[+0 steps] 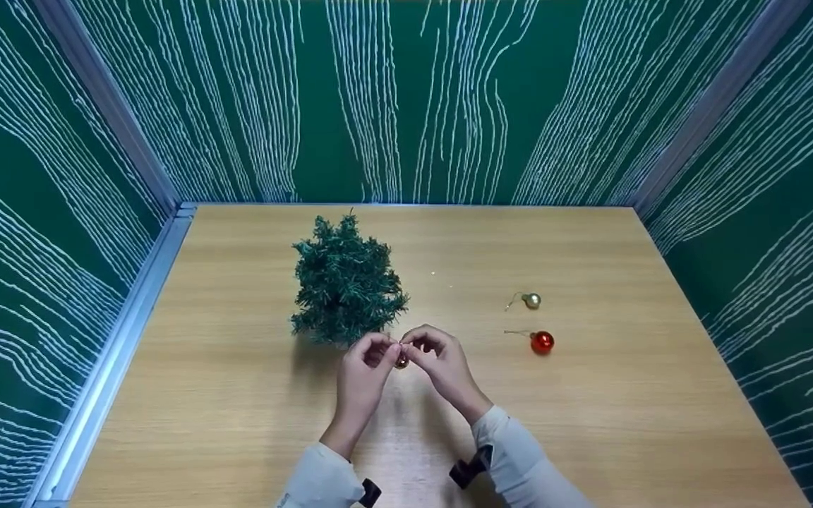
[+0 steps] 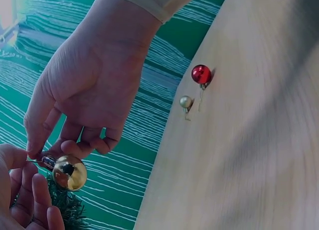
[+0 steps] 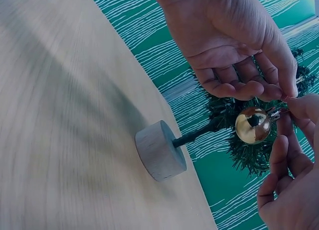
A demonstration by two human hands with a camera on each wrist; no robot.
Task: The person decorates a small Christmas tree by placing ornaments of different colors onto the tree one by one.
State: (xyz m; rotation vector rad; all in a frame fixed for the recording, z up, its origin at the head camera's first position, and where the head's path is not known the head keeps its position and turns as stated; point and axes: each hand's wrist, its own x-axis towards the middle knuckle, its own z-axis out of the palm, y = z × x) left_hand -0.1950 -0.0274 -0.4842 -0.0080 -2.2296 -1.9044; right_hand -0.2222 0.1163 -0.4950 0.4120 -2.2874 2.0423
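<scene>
One green tree (image 1: pixel 346 282) stands upright on the table (image 1: pixel 202 395). Just in front of the tree, the left hand (image 1: pixel 364 374) pinches the string (image 2: pixel 34 161) of a gold bauble (image 3: pixel 249 132); beside it, the right hand (image 1: pixel 445 367) pinches likewise. Right of the tree lie a small pale bauble (image 1: pixel 532 301) and a red bauble (image 1: pixel 542 343).

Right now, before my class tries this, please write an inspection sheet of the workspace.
Surface: light wood-grain table.
Job's things: artificial tree standing upright on a round base; gold bauble, held; red bauble and smaller pale bauble lying right of the tree.
Clutter: two tiny pale specks, too small to identify.
Hands: left hand and right hand pinch at the gold bauble's thread.
Cables: nothing seen.
Surroundings: green walls with white streaks.
</scene>
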